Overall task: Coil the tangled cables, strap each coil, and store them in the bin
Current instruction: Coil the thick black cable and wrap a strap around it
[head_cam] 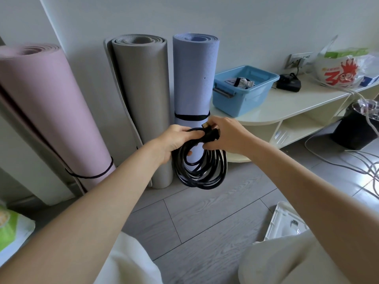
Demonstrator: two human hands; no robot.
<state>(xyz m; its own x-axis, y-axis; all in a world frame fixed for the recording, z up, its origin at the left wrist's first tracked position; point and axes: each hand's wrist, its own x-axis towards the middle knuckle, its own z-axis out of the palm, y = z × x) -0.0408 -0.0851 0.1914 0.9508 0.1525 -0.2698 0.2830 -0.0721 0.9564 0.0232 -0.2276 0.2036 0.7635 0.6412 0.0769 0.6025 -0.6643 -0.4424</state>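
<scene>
My left hand (173,141) grips the top of the coiled black cable (202,167), whose loops hang below both hands. My right hand (226,136) pinches the black strap (211,135) wrapped round the bundle. Beyond my right hand, the light-blue plastic bin (244,93) sits on the cream tabletop (291,103).

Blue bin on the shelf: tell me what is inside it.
Inside the blue bin lies a white cable bundle with a dark strap around it, near the back. The front wall hides the rest of the floor, so anything lower or nearer cannot be seen.
</scene>
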